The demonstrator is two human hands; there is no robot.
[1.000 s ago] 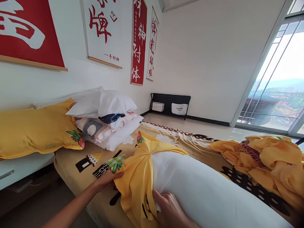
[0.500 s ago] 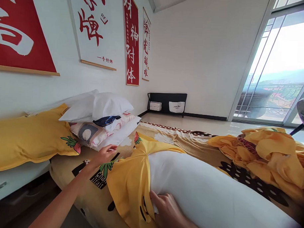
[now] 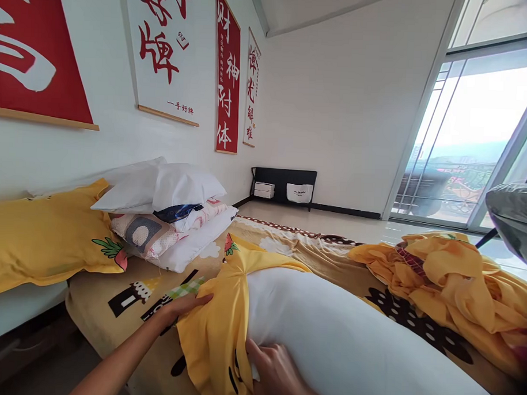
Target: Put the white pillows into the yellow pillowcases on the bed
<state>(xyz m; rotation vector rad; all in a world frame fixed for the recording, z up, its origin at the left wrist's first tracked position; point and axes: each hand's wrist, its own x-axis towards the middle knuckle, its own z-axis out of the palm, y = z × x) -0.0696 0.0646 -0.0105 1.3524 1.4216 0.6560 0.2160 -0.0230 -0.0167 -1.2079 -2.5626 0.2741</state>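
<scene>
A long white pillow (image 3: 349, 339) lies across the bed, its near end partly inside a yellow pillowcase (image 3: 218, 322) with black marks. My left hand (image 3: 184, 305) pinches the left edge of the yellow pillowcase, fingers closed on the cloth. My right hand (image 3: 272, 368) presses on the white pillow where the pillowcase's open edge meets it, fingers curled at the cloth; whether it grips the fabric I cannot make out.
A yellow pillow (image 3: 41, 236) lies at the left by the wall. A stack of white and patterned pillows (image 3: 168, 214) sits behind it. Crumpled yellow bedding (image 3: 454, 290) is heaped at the right. The bed (image 3: 126, 290) has a tan printed sheet. A large window is at right.
My left hand, which had lifted off and reached toward the pillow stack, has come back down onto the pillowcase's left edge. My right hand stays on the pillow.
</scene>
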